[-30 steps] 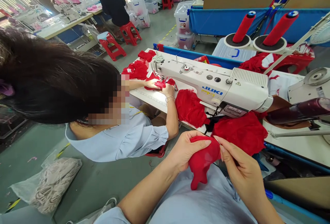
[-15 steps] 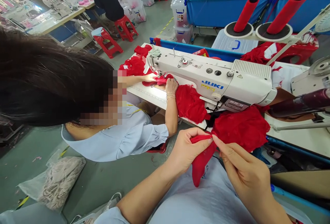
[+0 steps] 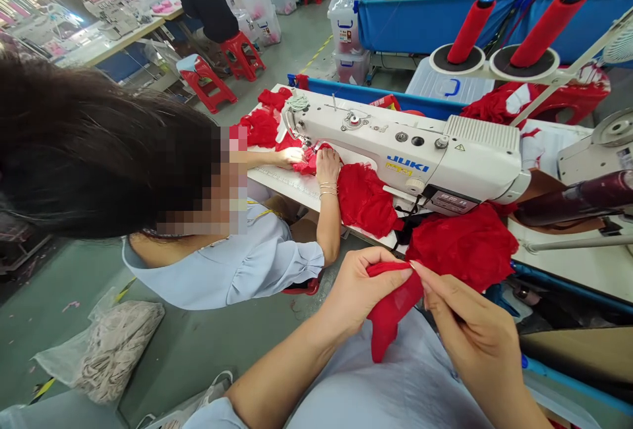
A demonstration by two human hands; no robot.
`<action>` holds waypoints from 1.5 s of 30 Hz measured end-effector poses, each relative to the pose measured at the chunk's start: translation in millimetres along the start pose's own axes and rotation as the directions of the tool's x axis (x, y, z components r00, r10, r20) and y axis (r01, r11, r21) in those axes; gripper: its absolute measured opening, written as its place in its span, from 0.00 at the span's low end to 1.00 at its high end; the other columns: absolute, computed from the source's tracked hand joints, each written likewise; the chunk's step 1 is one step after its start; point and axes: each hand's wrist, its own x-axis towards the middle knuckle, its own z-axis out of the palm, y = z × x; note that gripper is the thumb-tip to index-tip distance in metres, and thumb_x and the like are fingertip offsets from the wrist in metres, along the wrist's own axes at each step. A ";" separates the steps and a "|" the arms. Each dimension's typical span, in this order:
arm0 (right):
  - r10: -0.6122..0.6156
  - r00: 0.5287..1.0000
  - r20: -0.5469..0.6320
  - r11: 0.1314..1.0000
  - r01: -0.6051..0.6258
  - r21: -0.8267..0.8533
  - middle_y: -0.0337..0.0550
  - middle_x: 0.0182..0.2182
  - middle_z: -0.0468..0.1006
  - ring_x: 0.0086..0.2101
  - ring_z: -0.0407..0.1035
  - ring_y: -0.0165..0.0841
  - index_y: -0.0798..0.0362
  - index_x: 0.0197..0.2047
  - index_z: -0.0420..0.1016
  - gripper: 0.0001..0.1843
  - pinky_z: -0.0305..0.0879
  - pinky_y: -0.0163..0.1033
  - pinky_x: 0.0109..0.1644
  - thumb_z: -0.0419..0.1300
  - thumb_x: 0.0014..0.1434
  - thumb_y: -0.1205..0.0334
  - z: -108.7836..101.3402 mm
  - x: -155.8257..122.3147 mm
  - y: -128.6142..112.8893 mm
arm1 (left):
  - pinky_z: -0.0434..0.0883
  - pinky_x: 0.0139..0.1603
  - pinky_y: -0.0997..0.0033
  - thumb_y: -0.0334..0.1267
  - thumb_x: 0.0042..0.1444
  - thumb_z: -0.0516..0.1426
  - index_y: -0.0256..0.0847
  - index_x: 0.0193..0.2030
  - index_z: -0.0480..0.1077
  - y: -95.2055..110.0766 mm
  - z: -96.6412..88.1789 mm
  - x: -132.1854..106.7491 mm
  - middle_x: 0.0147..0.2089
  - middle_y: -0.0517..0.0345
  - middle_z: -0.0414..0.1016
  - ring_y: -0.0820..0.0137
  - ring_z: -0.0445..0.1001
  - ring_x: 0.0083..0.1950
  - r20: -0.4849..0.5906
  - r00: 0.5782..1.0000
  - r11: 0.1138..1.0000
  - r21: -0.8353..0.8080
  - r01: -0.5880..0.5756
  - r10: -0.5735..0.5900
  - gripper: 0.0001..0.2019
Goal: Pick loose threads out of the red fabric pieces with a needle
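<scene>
Red fabric piece gripped in both hands beside a sewing station

The left hand [image 3: 363, 290] is closed on a red fabric piece [image 3: 393, 314], its upper edge pinched between thumb and fingers. The right hand [image 3: 472, 323] pinches the same edge at its right end, between thumb and forefinger; the remaining fingers are curled. The fabric piece hangs below the grip, in front of the wearer's light blue clothing [image 3: 376, 383], its lower part tapering downward.

Just beyond the hands, a red fabric heap [image 3: 462, 244] lies beside the front of a white sewing machine [image 3: 410, 152] marked JUKI. A second red heap [image 3: 368, 198] rests nearer the needle end. A seated co-worker in a light blue top [image 3: 267, 264] has both hands at red cloth [image 3: 307, 164] near the needle; the exact contact is too small to tell. Two red thread cones [image 3: 472, 30] stand on a rack over the far side. A plastic bag [image 3: 119, 350] of pale material lies on the floor at left.
</scene>
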 end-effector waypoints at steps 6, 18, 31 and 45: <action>0.086 0.994 -0.073 0.994 -0.091 -0.064 0.39 0.28 0.75 0.24 0.69 0.27 0.51 0.54 0.76 0.17 0.68 0.29 0.29 0.55 0.64 0.67 -0.1 -1.1 8.5 | 0.64 0.26 0.77 0.44 0.35 0.73 0.35 0.26 0.73 -0.7 -3.8 6.4 0.24 0.60 0.75 0.76 0.69 0.24 -0.012 0.993 0.982 -0.152 0.113 -0.116 0.18; 0.326 0.940 0.098 0.913 -0.340 0.226 0.40 0.29 0.73 0.27 0.67 0.29 0.53 0.32 0.73 0.11 0.65 0.31 0.28 0.56 0.63 0.57 6.2 13.3 26.4 | 0.66 0.30 0.76 0.41 0.36 0.73 0.35 0.30 0.77 -5.8 -7.7 10.3 0.27 0.58 0.77 0.75 0.72 0.27 0.005 0.990 0.983 -0.123 0.139 -0.140 0.16; 0.036 0.997 0.074 0.934 -0.008 -0.357 0.40 0.32 0.75 0.25 0.69 0.26 0.49 0.57 0.74 0.20 0.65 0.29 0.29 0.49 0.67 0.68 -3.6 -5.0 17.6 | 0.68 0.29 0.77 0.40 0.36 0.73 0.35 0.29 0.77 -7.9 -6.2 14.9 0.26 0.58 0.78 0.75 0.72 0.26 -0.074 0.988 0.975 -0.188 0.116 -0.132 0.16; -0.025 0.995 0.101 0.875 0.071 -0.478 0.40 0.31 0.78 0.25 0.72 0.25 0.52 0.57 0.75 0.21 0.63 0.28 0.27 0.47 0.67 0.69 -2.7 -5.6 13.4 | 0.65 0.28 0.78 0.41 0.39 0.71 0.36 0.27 0.78 -6.2 -3.1 9.4 0.25 0.60 0.77 0.77 0.70 0.26 -0.117 0.993 1.000 -0.023 -0.018 0.016 0.12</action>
